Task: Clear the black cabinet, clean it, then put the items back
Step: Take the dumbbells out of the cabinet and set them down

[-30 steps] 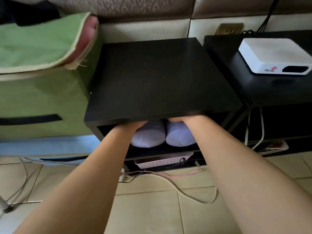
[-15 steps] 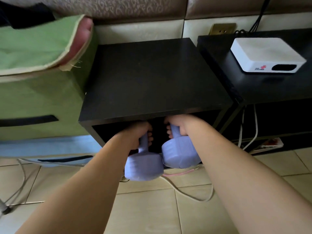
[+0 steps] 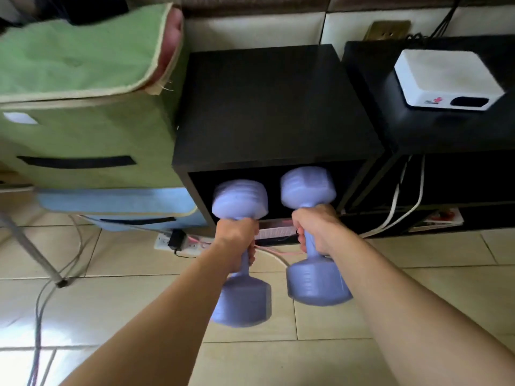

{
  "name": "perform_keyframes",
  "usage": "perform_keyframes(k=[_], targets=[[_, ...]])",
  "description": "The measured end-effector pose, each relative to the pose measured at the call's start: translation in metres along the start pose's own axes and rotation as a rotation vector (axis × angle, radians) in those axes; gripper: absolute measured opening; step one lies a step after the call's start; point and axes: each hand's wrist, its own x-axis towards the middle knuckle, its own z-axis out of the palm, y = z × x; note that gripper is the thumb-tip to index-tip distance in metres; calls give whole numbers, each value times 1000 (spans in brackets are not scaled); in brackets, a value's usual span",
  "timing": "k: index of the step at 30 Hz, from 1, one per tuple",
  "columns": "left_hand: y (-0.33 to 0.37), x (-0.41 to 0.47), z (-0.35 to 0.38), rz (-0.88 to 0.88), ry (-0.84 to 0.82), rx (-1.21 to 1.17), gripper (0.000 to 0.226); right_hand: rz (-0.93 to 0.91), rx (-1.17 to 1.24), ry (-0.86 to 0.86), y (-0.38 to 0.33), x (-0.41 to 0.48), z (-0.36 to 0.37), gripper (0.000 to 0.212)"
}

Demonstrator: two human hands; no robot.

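Observation:
The black cabinet [image 3: 273,107] stands against the wall, its top bare and its upper compartment dark and open toward me. My left hand [image 3: 237,240] grips the handle of one lilac dumbbell [image 3: 241,200], held nearly upright in front of the opening. My right hand [image 3: 315,231] grips the handle of a second lilac dumbbell [image 3: 317,285], just to the right. Both dumbbells are out of the cabinet, above the tiled floor. A pale basket [image 3: 274,232] shows in the lower compartment between my hands.
A green fabric storage box [image 3: 83,129] stands left of the cabinet, a blue one [image 3: 117,204] under it. A black unit [image 3: 418,129] on the right carries a white device [image 3: 446,79]. A power strip [image 3: 178,242] and cables lie on the floor.
Both hands went from reaching inside the upper compartment to pulling the two dumbbells out and lifting them clear in front of the cabinet. The camera has also risen.

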Motion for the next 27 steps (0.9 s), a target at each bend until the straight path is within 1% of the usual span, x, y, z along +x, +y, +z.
perform_keyframes(k=[6,8,10,13,18,21,25,27], targets=[[-44,-53,-25,-124,-69,28,15,133,-52,14,44,-51,-1,11],[-56,-78,-41,-179,-66,30,16,178,-50,-13,61,-78,1,5],[-64,-105,-64,-245,-58,8,18,229,-47,-33,73,-111,1,5],[-68,-149,-104,-339,-12,-18,16,272,-153,-55,80,-160,7,5],[-65,-200,-176,-401,91,-106,16,298,-360,-135,50,-226,37,6],[-63,-212,-217,-440,154,-180,15,251,-449,-199,20,-253,71,5],[-58,-211,-274,-436,254,-282,10,184,-513,-254,-14,-271,131,4],[-61,-209,-301,-446,273,-335,14,157,-560,-266,-25,-278,161,5]])
